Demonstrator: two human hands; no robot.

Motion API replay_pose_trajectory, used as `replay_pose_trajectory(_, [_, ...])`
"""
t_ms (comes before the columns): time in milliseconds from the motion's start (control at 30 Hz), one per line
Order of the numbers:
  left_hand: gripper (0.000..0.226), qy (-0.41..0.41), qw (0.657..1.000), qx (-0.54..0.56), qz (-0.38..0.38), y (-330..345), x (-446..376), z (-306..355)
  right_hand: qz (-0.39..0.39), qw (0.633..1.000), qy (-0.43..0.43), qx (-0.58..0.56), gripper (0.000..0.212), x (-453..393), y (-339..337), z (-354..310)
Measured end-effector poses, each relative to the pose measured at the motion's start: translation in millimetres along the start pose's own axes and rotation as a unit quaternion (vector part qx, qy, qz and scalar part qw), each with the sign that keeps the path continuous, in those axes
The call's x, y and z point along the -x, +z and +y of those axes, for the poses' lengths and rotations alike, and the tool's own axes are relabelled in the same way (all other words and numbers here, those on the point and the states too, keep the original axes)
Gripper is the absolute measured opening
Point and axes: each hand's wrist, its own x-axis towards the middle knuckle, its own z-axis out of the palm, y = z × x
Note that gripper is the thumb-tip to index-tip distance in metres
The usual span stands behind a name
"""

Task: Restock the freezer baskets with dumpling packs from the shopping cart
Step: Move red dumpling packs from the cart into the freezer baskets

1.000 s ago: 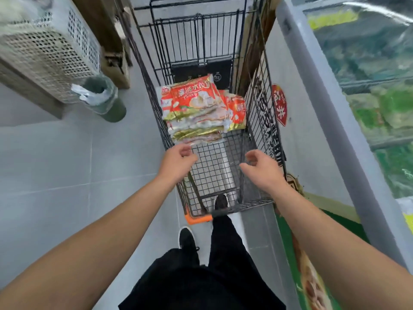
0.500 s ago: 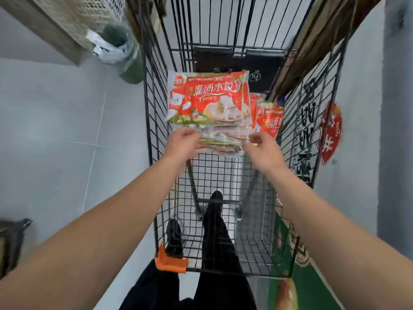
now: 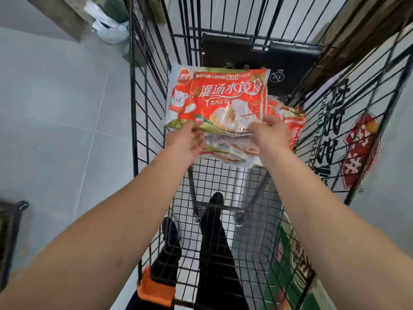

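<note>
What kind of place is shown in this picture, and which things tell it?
Most likely a supermarket or grocery shop. A black wire shopping cart holds a stack of red retail dumpling packs, which both hands grasp, and a printed promotional panel stands beside the cart on a grey tiled floor.

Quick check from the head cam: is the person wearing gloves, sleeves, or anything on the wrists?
No. The left hand and right hand are both bare, with no gloves, rings, or visible markings. Both forearms are uncovered up to the frame edge: no sleeve cuffs, watch, or wristband in view.
</note>
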Motion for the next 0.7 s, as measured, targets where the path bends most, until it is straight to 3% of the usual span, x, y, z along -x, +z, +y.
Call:
replay_pose_trajectory(167, [0.03,0.013,0.999,-0.004,0.03,-6,-7,-10,0.004,0.999,0.05,-0.007,0.034,8,-45,28])
replay_pose_trajectory(267, [0.022,0.06,0.997,-0.033,0.03,-6,-11,-6,-0.009,0.997,0.07,0.016,0.021,7,-58,29])
replay_pose_trajectory(333, [0.03,0.116,0.986,-0.115,0.047,-3,-14,4,-0.019,0.997,0.075,0.0,0.018,3,-60,22])
replay_pose_trajectory(467, [0.047,0.213,0.93,-0.3,0.018,11,-12,31,-0.008,0.998,0.055,0.001,0.039,-7,-56,5])
replay_pose_trajectory(600, [0.033,0.22,0.916,-0.336,-0.013,15,-27,39,-0.021,0.999,0.049,-0.004,0.018,-11,-50,-10])
replay_pose_trajectory(700, [0.007,0.177,0.933,-0.311,-0.043,5,-24,32,-0.027,0.998,0.05,-0.019,0.026,-7,-57,-2])
